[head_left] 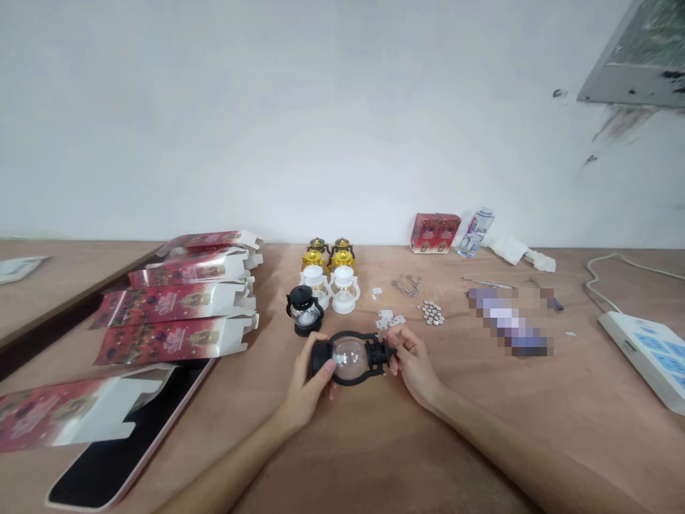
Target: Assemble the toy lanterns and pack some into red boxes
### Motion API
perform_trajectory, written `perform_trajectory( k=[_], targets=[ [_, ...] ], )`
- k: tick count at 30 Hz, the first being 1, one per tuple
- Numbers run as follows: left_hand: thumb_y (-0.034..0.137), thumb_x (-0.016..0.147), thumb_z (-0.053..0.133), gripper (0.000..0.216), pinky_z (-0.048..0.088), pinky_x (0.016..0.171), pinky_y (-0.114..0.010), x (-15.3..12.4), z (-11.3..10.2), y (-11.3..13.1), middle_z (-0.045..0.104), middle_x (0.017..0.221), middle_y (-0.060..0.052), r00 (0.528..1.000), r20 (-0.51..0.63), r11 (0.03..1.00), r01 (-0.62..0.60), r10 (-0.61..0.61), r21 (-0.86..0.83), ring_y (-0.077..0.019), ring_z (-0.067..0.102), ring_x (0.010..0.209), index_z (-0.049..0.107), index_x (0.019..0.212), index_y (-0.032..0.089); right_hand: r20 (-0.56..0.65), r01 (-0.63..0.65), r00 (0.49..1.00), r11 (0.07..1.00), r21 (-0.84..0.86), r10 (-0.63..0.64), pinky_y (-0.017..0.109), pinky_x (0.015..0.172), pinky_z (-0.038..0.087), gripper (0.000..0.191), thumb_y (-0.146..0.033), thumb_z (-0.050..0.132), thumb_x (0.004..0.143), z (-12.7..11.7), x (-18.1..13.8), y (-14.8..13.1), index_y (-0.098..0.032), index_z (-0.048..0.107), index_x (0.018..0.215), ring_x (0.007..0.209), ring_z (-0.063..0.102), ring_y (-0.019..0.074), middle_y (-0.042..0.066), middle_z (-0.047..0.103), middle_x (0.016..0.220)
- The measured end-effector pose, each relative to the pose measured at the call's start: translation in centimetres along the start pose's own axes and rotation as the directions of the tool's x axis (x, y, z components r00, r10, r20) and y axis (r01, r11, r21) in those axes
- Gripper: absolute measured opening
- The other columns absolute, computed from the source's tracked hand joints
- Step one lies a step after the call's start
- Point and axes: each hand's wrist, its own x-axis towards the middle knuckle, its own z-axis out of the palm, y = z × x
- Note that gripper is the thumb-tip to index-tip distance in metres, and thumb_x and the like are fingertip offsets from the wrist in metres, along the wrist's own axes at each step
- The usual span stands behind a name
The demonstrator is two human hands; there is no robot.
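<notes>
1. The left hand has its grip clamped on the base of a black lantern, thumb pressed along the near side.
2. The right hand has its grip closed on the lantern's top end, fingertips and thumb pinching it.
3. The black lantern lies sideways between both hands, above the near part of the wooden surface; its clear, rounded globe sits inside a dark, curved frame.
4. Just beyond stand a second black lantern and shiny white lanterns, with gold lanterns behind.
5. Round silvery discs and small white pieces lie near the right hand.
6. Glossy red cartons lie to the left, some overlapping a black tray.
</notes>
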Motion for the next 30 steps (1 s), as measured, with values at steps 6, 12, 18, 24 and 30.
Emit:
perform_trajectory(
  k=[6, 12, 18, 24, 30],
  targets=[
    [0.055, 0.076, 0.058, 0.044, 0.04, 0.04, -0.019, -0.6, 0.8, 0.2, 0.051, 0.064, 0.006, 0.999, 0.052, 0.999, -0.011, 0.009, 0.041, -0.0072, 0.047, 0.043, 0.041, 0.098, 0.021, -0.014, -0.092, 0.995, 0.974, 0.208, 0.097, 0.019, 0.039, 0.021, 0.037, -0.049, 0.068, 0.069, 1.2, -1.3, -0.1, -0.022, 0.042, 0.067, 0.041, 0.023, 0.0058, -0.009, 0.038, 0.053],
    [0.053, 0.075, 0.058, 0.039, 0.033, 0.037, -0.018, -0.3, 0.5, 0.5, 0.046, 0.062, 0.007, 0.996, -0.081, 0.995, -0.014, 0.022, 0.096, -0.0056, 0.04, 0.039, 0.044, 0.091, 0.021, -0.107, -0.027, 0.993, 0.984, 0.173, 0.046, 0.018, 0.038, 0.021, 0.04, -0.053, 0.069, 0.067, 1.4, -2.0, -1.9, -0.022, 0.043, 0.067, 0.038, 0.022, 0.0048, -0.011, 0.032, 0.046],
    [0.045, 0.072, 0.063, 0.039, 0.047, 0.062, -0.026, -0.8, 0.2, 1.1, 0.052, 0.082, 0.0, 0.946, -0.172, 0.935, -0.221, 0.275, 0.277, -0.0144, 0.055, 0.07, 0.045, 0.097, 0.021, -0.322, 0.351, 0.843, 0.895, -0.276, -0.431, 0.022, 0.049, 0.039, 0.032, -0.05, 0.063, 0.075, -3.6, 4.2, -6.7, -0.018, 0.057, 0.072, 0.049, 0.045, 0.0086, -0.003, 0.055, 0.059],
    [0.041, 0.068, 0.068, 0.037, 0.05, 0.074, -0.03, -0.7, 0.1, 2.2, 0.057, 0.087, -0.003, 0.898, -0.157, 0.879, -0.344, 0.411, 0.331, -0.0202, 0.059, 0.083, 0.051, 0.094, 0.02, -0.047, 0.371, 0.838, 0.63, -0.683, -0.544, 0.036, 0.081, 0.049, 0.026, -0.038, 0.053, 0.082, -8.8, 11.0, -6.8, -0.015, 0.065, 0.084, 0.085, 0.064, 0.0198, 0.009, 0.069, 0.087],
    [0.029, 0.068, 0.071, 0.041, 0.049, 0.084, -0.034, -0.5, -0.2, 1.5, 0.06, 0.101, -0.007, 0.803, -0.162, 0.757, -0.445, 0.574, 0.478, -0.021, 0.06, 0.096, 0.051, 0.102, 0.019, 0.171, 0.389, 0.891, 0.512, -0.766, -0.421, 0.043, 0.092, 0.044, 0.012, -0.025, 0.06, 0.075, -10.9, 11.2, -4.7, -0.02, 0.07, 0.072, 0.098, 0.062, 0.0242, 0.009, 0.067, 0.109]
  ],
)
